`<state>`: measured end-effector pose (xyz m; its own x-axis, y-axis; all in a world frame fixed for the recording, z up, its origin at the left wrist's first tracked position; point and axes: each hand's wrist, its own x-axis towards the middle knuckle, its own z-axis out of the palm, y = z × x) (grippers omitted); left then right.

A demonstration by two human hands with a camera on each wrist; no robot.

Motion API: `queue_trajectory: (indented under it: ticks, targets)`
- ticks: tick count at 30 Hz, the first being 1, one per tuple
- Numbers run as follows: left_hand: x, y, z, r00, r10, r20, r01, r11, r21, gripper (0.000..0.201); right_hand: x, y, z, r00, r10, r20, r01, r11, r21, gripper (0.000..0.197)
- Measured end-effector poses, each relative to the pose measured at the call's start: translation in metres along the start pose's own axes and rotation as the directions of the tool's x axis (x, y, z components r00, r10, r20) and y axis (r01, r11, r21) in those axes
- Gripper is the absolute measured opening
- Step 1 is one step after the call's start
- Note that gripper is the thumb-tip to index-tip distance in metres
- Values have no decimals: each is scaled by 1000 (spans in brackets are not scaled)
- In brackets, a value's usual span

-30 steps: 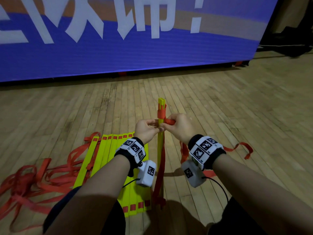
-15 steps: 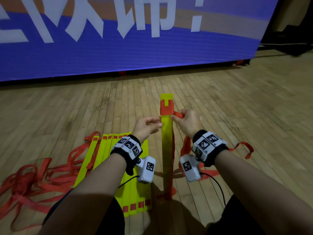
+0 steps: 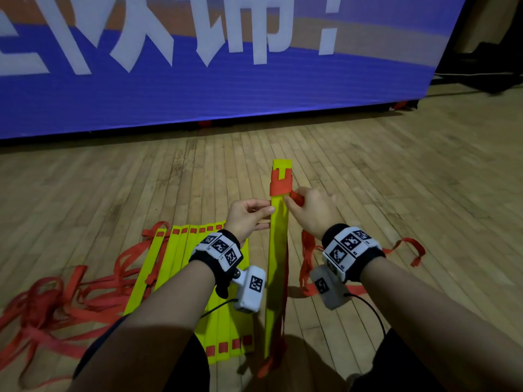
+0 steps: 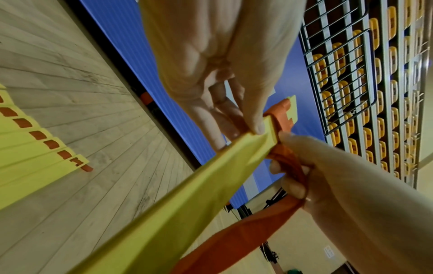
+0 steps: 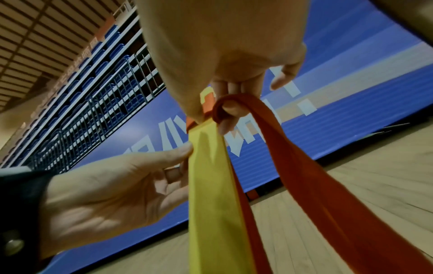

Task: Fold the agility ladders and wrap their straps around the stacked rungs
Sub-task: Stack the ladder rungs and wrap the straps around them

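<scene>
Both forearms reach forward over a wooden gym floor (image 3: 368, 171), the hands meeting at an upright bundle of stacked rungs (image 3: 278, 250) whose lower end is near the floor between the person's legs. The left hand (image 3: 246, 216) pinches the bundle's left edge between thumb and fingertips; its other fingers lie loosely bent. The right hand (image 3: 311, 213) grasps an orange strap (image 5: 293, 148), looped over one curled finger just beside the bundle's right edge. Flat orange webbing is already wound around the bundle near its top, below a notched yellow tip. The rungs are thin, flat yellow slats with square ends. A second ladder (image 3: 181, 267) lies fanned on the boards at left, its loose straps (image 3: 42, 312) tangled beside it. Open floor stretches ahead to a blue banner (image 3: 198, 80).
</scene>
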<state>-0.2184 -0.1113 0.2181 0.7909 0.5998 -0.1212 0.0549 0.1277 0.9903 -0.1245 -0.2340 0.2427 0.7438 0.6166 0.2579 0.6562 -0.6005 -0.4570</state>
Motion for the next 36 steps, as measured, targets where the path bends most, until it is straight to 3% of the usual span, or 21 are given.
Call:
queue_trajectory:
  ticks: [4, 11, 15, 19, 24, 31, 36]
  targets:
    - [-1, -2, 4, 1000, 15, -11, -15, 1000, -10, 10, 0, -8, 0, 999, 45, -25, -46, 999, -27, 49]
    - [-5, -4, 14, 997, 67, 23, -68, 998, 18, 16, 2, -10, -1, 995, 87, -53, -90, 993, -71, 49]
    - [-2, -1, 9, 996, 42, 76, -43, 999, 5, 15, 10, -2, -7, 997, 33, 77, -42, 992, 116, 44]
    - [-1, -2, 4, 981, 15, 193, -37, 993, 113, 19, 19, 12, -4, 978, -28, 206, -63, 905, 420, 41]
    - [1, 0, 2, 968, 28, 249, -67, 986, 152, 27, 20, 12, -9, 959, -61, 278, -90, 861, 500, 22]
    - [3, 4, -2, 972, 111, 206, -144, 978, 152, 18, 16, 17, -19, 940, -122, 319, -142, 708, 691, 20]
    - [2, 0, 0, 969, 138, 204, -174, 970, 171, 13, 14, 16, -13, 942, -98, 320, -154, 720, 676, 15]
